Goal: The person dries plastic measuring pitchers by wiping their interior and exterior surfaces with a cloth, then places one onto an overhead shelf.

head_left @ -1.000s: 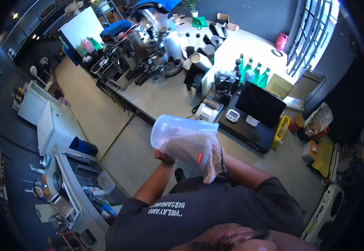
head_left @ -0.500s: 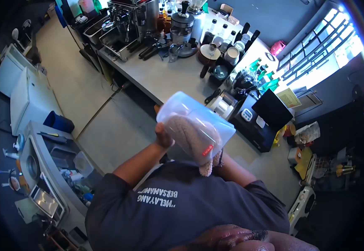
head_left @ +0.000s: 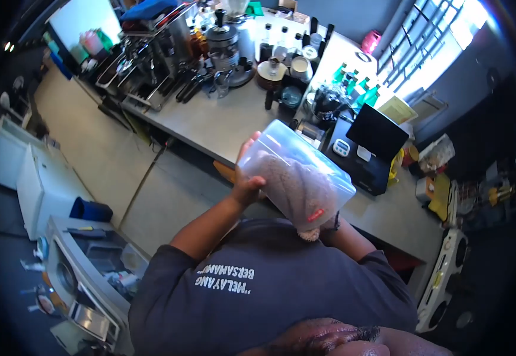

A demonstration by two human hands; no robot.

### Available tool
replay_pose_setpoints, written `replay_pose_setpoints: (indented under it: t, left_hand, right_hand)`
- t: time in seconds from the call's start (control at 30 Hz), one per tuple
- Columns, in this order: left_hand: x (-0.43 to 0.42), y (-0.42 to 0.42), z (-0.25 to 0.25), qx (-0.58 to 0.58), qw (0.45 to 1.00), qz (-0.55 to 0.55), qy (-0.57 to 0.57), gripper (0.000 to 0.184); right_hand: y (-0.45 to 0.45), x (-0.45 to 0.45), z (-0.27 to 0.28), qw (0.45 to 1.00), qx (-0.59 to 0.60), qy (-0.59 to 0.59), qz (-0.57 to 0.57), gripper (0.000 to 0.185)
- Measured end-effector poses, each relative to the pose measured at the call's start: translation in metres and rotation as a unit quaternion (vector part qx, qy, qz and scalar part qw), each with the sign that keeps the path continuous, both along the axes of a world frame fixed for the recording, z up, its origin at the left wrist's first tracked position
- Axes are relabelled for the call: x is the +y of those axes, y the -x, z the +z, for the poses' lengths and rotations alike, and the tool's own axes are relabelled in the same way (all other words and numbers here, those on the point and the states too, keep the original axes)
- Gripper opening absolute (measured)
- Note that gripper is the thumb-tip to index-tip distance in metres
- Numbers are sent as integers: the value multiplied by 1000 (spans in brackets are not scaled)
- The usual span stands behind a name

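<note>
A translucent plastic container with a small red label is held tilted in front of my chest. My left hand grips its left end, thumb on the near side and fingers reaching round the far side. A brownish cloth shows bunched inside through the wall, and one end of it hangs out at the lower edge. My right forearm, with a dark band at the wrist, runs up to that lower end. The right hand itself is hidden behind the container wall and cloth, seemingly in the cloth.
Beyond the container runs a counter with an espresso machine, a grinder, bottles and cups. To the right stand a dark monitor and a white timer. A sink lies on the left, near a white chest.
The container has moved slightly right, with the cloth inside it. My left hand's fingers now show round its far side. The whole view has swung, so the counter appears shifted left.
</note>
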State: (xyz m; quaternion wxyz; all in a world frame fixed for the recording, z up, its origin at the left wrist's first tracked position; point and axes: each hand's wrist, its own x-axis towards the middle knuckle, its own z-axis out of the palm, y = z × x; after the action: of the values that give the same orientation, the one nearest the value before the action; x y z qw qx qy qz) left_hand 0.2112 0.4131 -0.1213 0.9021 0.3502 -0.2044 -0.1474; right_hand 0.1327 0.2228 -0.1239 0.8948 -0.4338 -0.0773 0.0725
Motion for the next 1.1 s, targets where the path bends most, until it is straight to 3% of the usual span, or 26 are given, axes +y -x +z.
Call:
replay_pose_setpoints:
  t: [0.13,0.2,0.3,0.4,0.47,0.5,0.57,0.6,0.67,0.7,0.8,0.83,0.93,0.97,1.07,1.1]
  left_hand:
    - [-30,-13,20,-62,997,46,-31,119]
    - [-55,-16,21,-93,992,82,-35,116]
    - [-101,0,41,-74,992,99,-6,109]
    - [-142,9,43,-34,995,94,8,108]
    - [-163,10,55,-57,986,157,-24,109]
    - [-171,3,47,-67,978,192,-42,115]
    - [-188,6,48,-110,968,217,-66,120]
    - [-197,8,48,-132,961,231,-77,123]
    - [-212,12,29,-198,946,231,-109,130]
    - [-222,20,30,-224,934,256,-114,130]
    - [-236,33,38,-280,899,310,-129,128]
    - [-239,35,41,-297,888,325,-133,127]
    - [-215,39,66,-46,979,163,-115,117]
    - [-199,35,66,-34,999,40,-13,105]
    - [-175,40,75,40,964,11,-263,102]
    - [-175,42,67,60,968,31,-240,87]
  right_hand:
    - [25,-54,43,980,-75,163,-86,42]
    - [42,-89,55,930,-150,309,-133,43]
    - [62,-121,46,760,-335,519,-201,44]
    - [49,-119,2,559,-488,599,-301,45]
    - [33,-139,2,569,-488,576,-326,39]
    - [26,-157,13,624,-467,540,-319,33]
    - [28,-183,34,817,-342,378,-267,23]
    - [32,-190,36,947,-191,169,-197,19]
    - [32,-206,75,958,-124,0,-258,19]
    - [29,-223,82,967,-32,-47,-247,19]
    - [11,-260,86,982,-69,6,-176,21]
    - [8,-258,83,976,-83,25,-200,20]
    - [2,-261,51,957,-121,94,-247,20]
    - [4,-260,48,945,-155,127,-257,19]
    - [10,-249,51,897,-256,229,-278,18]
    - [16,-241,47,918,-221,188,-271,22]
